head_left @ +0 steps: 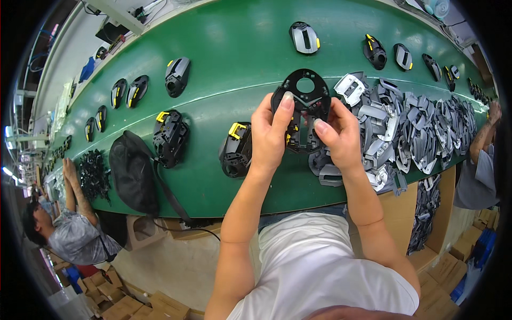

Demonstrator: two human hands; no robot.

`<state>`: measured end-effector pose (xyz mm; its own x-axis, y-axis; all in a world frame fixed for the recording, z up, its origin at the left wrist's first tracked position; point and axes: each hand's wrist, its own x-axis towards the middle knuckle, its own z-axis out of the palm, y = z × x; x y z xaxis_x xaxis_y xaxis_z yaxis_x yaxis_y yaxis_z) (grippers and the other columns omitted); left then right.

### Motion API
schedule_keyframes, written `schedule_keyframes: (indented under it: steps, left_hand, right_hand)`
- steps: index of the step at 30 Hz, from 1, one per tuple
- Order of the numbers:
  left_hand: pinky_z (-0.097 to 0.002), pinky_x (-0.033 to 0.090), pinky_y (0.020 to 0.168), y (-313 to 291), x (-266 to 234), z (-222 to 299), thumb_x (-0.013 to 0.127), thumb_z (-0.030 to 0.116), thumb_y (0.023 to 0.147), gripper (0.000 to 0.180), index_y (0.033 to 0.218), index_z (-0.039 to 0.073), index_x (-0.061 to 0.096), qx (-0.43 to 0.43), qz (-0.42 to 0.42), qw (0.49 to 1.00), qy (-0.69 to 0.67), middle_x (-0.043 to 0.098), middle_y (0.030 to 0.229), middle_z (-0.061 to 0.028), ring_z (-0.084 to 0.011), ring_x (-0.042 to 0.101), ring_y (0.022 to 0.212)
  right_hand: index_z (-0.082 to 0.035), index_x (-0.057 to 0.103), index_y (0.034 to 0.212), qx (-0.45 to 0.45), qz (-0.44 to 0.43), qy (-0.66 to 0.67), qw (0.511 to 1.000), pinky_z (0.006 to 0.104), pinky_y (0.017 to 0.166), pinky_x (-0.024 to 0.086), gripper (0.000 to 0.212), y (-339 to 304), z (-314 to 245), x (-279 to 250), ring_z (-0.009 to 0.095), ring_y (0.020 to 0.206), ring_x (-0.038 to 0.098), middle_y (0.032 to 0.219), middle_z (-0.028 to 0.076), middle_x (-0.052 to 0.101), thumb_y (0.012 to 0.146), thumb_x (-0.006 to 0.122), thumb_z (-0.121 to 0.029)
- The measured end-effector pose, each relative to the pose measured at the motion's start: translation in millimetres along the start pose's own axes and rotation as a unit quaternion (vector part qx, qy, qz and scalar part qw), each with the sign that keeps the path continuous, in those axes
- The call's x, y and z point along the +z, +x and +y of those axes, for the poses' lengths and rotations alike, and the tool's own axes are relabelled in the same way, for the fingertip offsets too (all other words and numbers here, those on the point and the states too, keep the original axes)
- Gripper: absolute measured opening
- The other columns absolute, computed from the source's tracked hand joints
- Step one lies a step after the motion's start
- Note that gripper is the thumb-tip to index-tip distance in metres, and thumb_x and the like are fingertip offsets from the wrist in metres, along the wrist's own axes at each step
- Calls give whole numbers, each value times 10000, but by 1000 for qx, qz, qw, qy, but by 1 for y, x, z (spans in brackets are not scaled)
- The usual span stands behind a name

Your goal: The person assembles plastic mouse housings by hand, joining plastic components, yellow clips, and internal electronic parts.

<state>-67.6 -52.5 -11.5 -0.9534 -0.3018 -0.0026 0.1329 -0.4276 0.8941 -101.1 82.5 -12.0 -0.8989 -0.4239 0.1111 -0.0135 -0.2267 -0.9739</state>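
Note:
Between my two hands, above the green table, I hold a black plastic housing (308, 104) with a round hole at its far end and small yellow bits near its lower left. My left hand (273, 128) grips its left side, thumb on top. On the right side my right hand (339, 132) closes round the edge, its thumb over the lower part. Just left of my left hand lies a black and grey housing with a yellow tab (235, 152). Close to my right hand is a heap of grey plastic covers (378, 133).
A black bag (133, 173) with a strap lies at the left, beside a pile of small black parts (95, 173). Several assembled housings (304, 38) stand along the table. Co-workers sit at the left (80, 234) and right (477, 176). A cardboard box (397, 213) of grey parts stands below the table edge.

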Motion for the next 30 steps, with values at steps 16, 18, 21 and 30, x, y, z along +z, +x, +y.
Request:
schedule_keyframes:
  steps: [16,18,21,30]
  left_hand:
    - [-186,380,546,-3,4,-8,572,199,888,203,858,-2,567,101,21,994,47,557,709,3,-32,469,619]
    - [-198,373,539,-4,5,-11,587,200,871,215,842,-12,569,110,23,987,118,542,692,2,-43,460,610]
    - [-207,371,536,0,2,-14,598,195,852,220,825,-21,566,155,15,970,186,531,667,-8,-54,457,596]
    - [-194,372,524,-5,7,-13,589,202,865,219,877,-11,544,130,19,978,164,533,686,-3,-48,461,589]
  right_hand:
    - [25,531,977,1,18,38,999,204,695,420,215,2,9,3,55,786,505,860,16,573,797,573,-83]
    - [24,534,975,-11,26,23,999,203,694,419,211,3,9,1,55,782,505,861,15,573,792,578,-72]
    - [15,549,964,5,39,9,999,210,703,421,203,4,5,2,57,780,507,854,10,577,779,596,-54]
    - [6,560,987,-14,29,-14,999,244,748,431,252,6,14,-4,94,815,543,861,34,596,767,638,-88]
